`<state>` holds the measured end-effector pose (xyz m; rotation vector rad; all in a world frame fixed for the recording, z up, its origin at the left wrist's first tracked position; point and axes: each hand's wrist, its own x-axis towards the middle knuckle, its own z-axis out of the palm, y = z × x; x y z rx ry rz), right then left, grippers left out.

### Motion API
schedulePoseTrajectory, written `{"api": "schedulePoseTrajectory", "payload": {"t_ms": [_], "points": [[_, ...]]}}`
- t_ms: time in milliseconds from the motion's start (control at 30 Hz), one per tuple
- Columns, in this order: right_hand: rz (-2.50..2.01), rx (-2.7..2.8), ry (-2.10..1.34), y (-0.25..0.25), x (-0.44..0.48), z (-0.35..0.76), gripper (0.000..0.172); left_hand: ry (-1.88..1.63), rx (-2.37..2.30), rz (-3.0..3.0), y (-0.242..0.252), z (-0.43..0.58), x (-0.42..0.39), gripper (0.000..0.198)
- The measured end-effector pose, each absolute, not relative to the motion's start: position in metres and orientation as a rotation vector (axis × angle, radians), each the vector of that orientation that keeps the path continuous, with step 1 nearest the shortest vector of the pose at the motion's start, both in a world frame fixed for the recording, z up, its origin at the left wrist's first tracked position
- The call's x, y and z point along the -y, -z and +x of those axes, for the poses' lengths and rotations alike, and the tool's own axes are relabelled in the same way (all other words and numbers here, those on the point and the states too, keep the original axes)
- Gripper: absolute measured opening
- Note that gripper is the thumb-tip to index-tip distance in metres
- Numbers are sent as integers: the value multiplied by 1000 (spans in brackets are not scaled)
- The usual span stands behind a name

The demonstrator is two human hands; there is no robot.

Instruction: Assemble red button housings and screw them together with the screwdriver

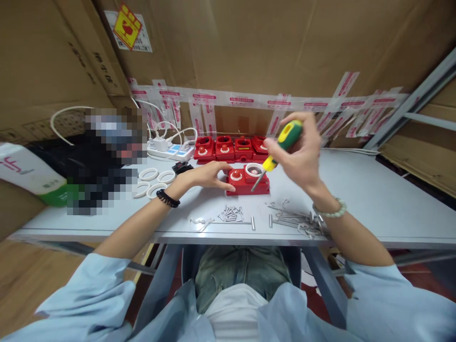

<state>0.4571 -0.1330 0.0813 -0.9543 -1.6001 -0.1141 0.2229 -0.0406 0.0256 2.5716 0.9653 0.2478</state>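
A red housing (pixel 245 188) lies on the table in front of me, with a round red button on its left half and a white ring (pixel 255 170) around a round opening on its right half. My left hand (pixel 213 176) grips the left end of it, thumb at the front and fingers behind. In my right hand (pixel 302 154) is a screwdriver (pixel 290 135) with a green and yellow handle. Its shaft slants down to the left, and the tip is over the housing's front right part; whether it touches, I cannot tell. A pile of screws (pixel 231 213) lies nearer to me.
Several similar red housings (pixel 224 151) stand in a row behind. White rings (pixel 148 174) and a power strip (pixel 171 151) with cables are to the left. Metal T-shaped rods (pixel 252 223) and a heap of chains (pixel 299 222) lie along the table's front edge. Cardboard (pixel 249 47) walls the back.
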Motion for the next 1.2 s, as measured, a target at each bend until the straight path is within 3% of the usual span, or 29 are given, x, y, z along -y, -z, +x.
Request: {"api": "schedulePoseTrajectory", "payload": {"t_ms": [133, 433, 1200], "points": [[-943, 1745, -183, -55, 131, 438, 31, -263, -908, 2593, -27, 225, 42, 76], [-939, 1795, -385, -42, 130, 432, 31, -287, -870, 2598, -31, 227, 46, 67], [-970, 1711, -122, -53, 130, 439, 31, -329, -899, 2599, -20, 225, 42, 75]]}}
